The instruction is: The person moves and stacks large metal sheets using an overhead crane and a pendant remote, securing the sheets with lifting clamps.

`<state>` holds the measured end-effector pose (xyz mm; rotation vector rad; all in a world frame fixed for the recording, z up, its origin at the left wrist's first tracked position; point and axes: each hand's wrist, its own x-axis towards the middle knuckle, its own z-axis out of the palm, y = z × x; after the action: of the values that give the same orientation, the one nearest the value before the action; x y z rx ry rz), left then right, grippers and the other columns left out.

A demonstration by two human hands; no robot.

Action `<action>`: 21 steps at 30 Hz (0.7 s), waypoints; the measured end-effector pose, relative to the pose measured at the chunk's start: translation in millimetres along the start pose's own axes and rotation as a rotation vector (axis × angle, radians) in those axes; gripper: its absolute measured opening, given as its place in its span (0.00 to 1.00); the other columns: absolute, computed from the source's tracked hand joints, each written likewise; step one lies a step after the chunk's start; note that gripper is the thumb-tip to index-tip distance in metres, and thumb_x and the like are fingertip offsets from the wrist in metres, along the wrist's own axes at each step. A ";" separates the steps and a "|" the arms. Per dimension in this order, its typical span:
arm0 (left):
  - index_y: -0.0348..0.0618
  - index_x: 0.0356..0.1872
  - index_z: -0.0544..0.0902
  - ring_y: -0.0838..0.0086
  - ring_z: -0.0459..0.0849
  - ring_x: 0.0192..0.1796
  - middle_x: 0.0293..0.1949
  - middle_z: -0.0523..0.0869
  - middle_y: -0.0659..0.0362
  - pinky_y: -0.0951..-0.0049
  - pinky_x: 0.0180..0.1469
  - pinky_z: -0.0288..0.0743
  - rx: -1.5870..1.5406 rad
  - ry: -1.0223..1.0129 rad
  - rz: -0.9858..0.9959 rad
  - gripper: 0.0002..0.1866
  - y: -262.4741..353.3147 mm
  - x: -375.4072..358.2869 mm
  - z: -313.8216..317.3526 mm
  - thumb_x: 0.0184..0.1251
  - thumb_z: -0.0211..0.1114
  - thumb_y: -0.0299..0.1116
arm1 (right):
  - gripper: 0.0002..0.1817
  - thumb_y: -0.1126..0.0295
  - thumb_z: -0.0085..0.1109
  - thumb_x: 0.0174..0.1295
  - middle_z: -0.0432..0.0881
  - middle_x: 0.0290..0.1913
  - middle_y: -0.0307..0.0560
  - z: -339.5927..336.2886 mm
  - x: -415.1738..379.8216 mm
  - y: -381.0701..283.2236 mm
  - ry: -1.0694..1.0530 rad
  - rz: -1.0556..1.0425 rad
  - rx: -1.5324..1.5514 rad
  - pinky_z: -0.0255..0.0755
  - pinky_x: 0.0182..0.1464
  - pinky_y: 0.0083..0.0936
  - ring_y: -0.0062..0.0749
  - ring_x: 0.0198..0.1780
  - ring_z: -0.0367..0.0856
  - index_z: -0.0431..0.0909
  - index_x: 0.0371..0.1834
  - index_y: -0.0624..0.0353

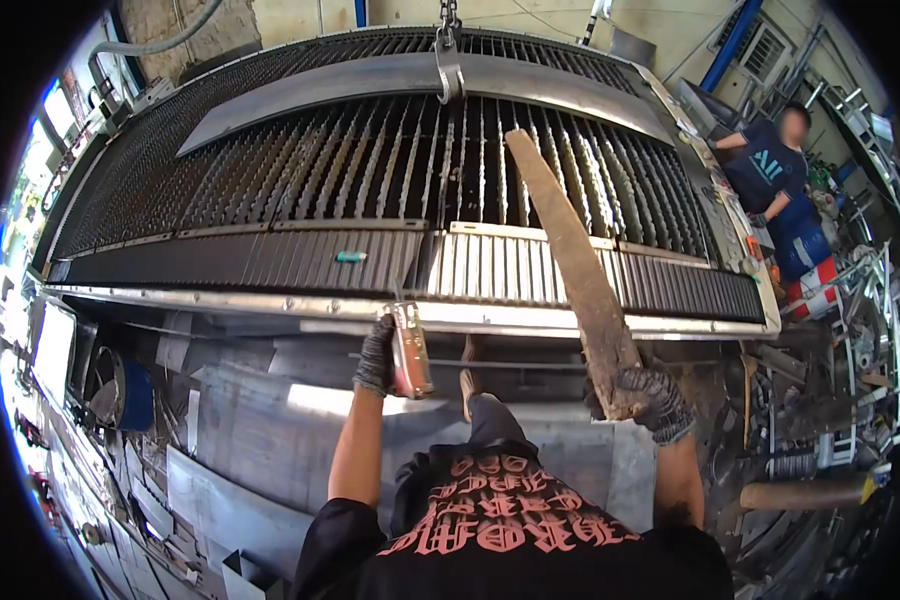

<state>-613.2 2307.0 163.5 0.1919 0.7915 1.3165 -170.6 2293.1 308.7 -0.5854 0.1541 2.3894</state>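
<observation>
Closed around the lower end of a long brown board [568, 250], the right grip [652, 402] holds it slanting away, its narrower tip above the slats and its middle crossing the near edge of the slatted bed [320, 258]. The left grip [376, 357] is clenched on a red and metallic block-shaped tool [411, 352], just off that near edge, left of the board and apart from it. A small green object [351, 257] lies near the same edge, beyond the left grip; a metal hook [451, 80] hangs over the bed's far half.
</observation>
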 end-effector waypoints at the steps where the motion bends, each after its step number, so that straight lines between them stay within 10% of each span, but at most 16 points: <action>1: 0.45 0.50 0.80 0.63 0.86 0.36 0.38 0.87 0.55 0.60 0.42 0.83 -0.050 -0.013 0.002 0.22 -6.5 36.4 16.2 0.64 0.65 0.50 | 0.34 0.51 0.55 0.64 0.77 0.53 0.71 6.5 11.6 -18.6 -0.001 -0.142 -0.365 0.74 0.55 0.61 0.67 0.53 0.79 0.66 0.65 0.69; 3: 0.45 0.53 0.79 0.64 0.86 0.38 0.41 0.87 0.52 0.62 0.44 0.83 -0.043 -0.001 0.052 0.30 -20.8 93.4 53.8 0.60 0.65 0.58 | 0.39 0.46 0.56 0.62 0.78 0.53 0.69 44.4 36.3 -45.0 0.182 -0.416 -1.186 0.73 0.55 0.61 0.68 0.53 0.79 0.67 0.63 0.72; 7: 0.46 0.51 0.80 0.65 0.86 0.37 0.38 0.87 0.55 0.61 0.42 0.84 -0.102 -0.133 -0.078 0.26 -32.9 180.3 138.3 0.61 0.66 0.56 | 0.31 0.75 0.70 0.50 0.83 0.41 0.62 61.1 86.6 -110.8 0.209 -0.329 -0.818 0.85 0.37 0.45 0.52 0.38 0.86 0.69 0.58 0.71; 19: 0.53 0.50 0.82 0.68 0.86 0.37 0.38 0.87 0.60 0.64 0.42 0.84 -0.334 -0.283 -0.517 0.18 -16.3 438.6 190.5 0.63 0.68 0.49 | 0.36 0.64 0.71 0.57 0.80 0.48 0.48 63.4 170.6 -165.6 0.539 -0.092 -0.983 0.79 0.44 0.30 0.32 0.44 0.80 0.62 0.66 0.58; 21: 0.47 0.50 0.83 0.69 0.85 0.40 0.39 0.87 0.60 0.66 0.46 0.81 -0.020 -0.170 -0.432 0.24 -11.7 445.8 208.5 0.61 0.69 0.54 | 0.39 0.65 0.69 0.57 0.81 0.44 0.53 10.5 158.6 -165.6 0.439 -0.300 -1.580 0.78 0.44 0.36 0.42 0.42 0.83 0.57 0.68 0.58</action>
<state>-459.2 2773.1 127.2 0.1069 0.6310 0.8864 -177.3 2515.8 253.6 -1.6123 -1.6056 1.6093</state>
